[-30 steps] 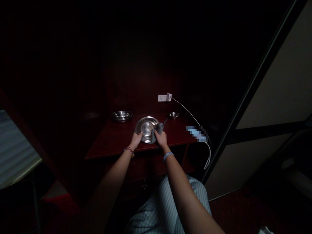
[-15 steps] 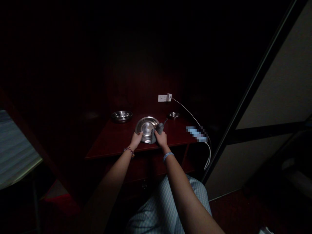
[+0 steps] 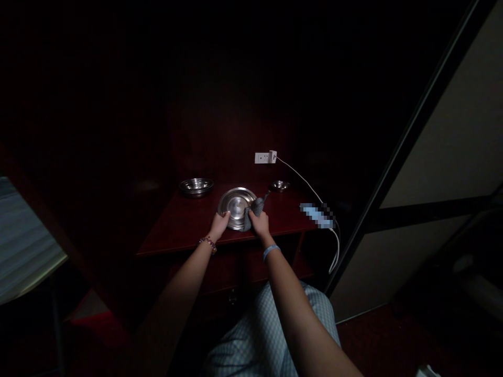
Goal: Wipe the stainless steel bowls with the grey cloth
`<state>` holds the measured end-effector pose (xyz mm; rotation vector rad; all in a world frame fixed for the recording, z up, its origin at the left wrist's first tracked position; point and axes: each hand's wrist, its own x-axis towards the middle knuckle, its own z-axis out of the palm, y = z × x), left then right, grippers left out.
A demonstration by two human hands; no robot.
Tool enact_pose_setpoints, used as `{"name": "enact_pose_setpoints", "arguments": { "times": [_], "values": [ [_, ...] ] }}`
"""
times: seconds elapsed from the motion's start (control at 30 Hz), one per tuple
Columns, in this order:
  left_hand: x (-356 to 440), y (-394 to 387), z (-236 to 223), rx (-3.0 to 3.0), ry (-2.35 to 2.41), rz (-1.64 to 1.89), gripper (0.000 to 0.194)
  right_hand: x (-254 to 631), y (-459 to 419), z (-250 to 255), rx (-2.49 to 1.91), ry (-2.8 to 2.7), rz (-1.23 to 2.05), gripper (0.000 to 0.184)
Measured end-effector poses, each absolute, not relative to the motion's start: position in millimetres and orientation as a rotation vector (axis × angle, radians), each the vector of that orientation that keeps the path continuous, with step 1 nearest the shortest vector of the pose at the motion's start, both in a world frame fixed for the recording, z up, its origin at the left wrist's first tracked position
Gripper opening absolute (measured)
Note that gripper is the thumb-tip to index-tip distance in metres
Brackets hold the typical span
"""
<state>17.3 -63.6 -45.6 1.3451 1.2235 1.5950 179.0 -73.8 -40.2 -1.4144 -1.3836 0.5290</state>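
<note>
A round stainless steel plate [image 3: 236, 208] stands tilted on the dark red wooden desk [image 3: 176, 230], near its front edge. My left hand [image 3: 218, 226] grips the plate's near left rim. My right hand [image 3: 259, 222] presses a crumpled grey cloth [image 3: 256, 208] against the plate's right side. The cloth covers that part of the rim, and one corner of it sticks up and to the right. The underside of the hands is hidden from this view.
A steel bowl [image 3: 196, 186] stands at the desk's back left and a smaller steel bowl [image 3: 280, 186] at the back right. A white cable runs from a wall socket [image 3: 262, 158] past a pixelated object [image 3: 316, 214]. A pale sliding door panel [image 3: 432, 157] stands to the right.
</note>
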Motion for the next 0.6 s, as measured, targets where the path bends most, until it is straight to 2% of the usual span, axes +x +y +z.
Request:
{"name": "enact_pose_setpoints", "arguments": {
  "times": [0.37, 0.6],
  "values": [
    [17.6, -60.4, -47.7, 1.324, 1.18, 1.615, 0.031, 179.1, -75.0, -39.0, -1.423, -1.38, 0.53, 0.029],
    [15.7, -57.7, -50.1, 1.38, 1.151, 1.617, 0.03, 178.5, -76.6, -37.5, -1.434, -1.374, 0.533, 0.03]
  ]
}}
